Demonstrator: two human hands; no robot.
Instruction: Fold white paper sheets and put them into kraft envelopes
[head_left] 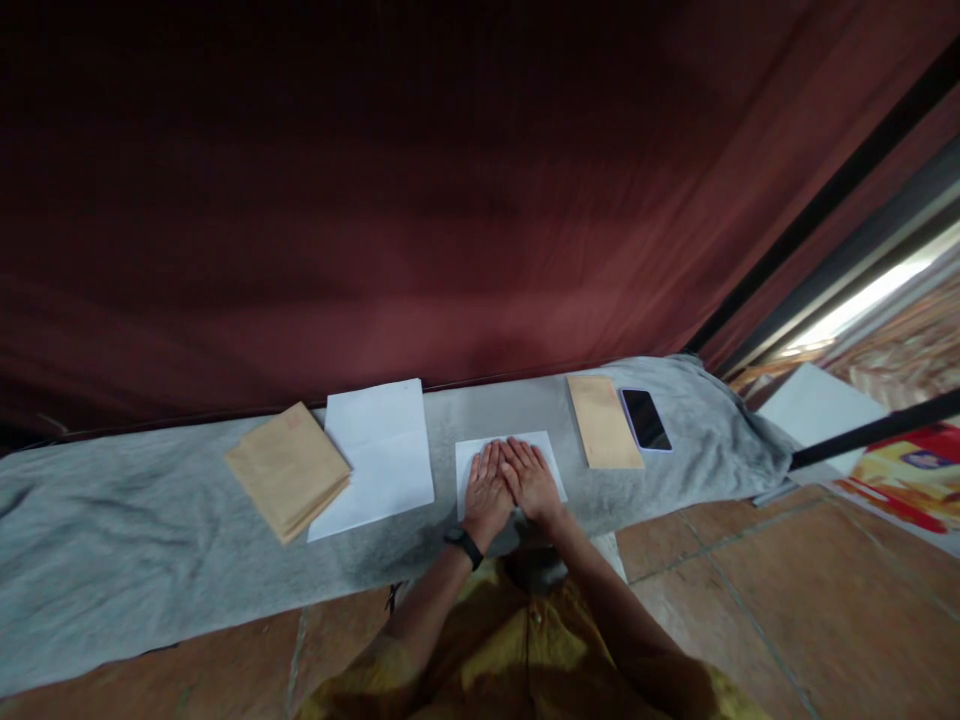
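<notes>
A white sheet of paper (469,455), smaller than the one to its left, lies on the grey cloth in front of me. Flat on it rests my left hand (487,492), fingers stretched out, with a dark band on the wrist. My right hand (529,480) also lies flat on this sheet, touching the left one, its fingers pointing away from me. Both hands cover the middle of the paper. To the left is a larger white paper (382,455), partly under a stack of brown envelopes (289,465). A brown envelope (604,425) lies to the right.
A phone (646,420) with a pale purple edge lies beside the right envelope. Grey cloth (150,530) covers the long narrow surface. Behind it hangs a dark red fabric wall (450,250). Dark poles (862,445) and a printed red and yellow sheet (911,475) are at right.
</notes>
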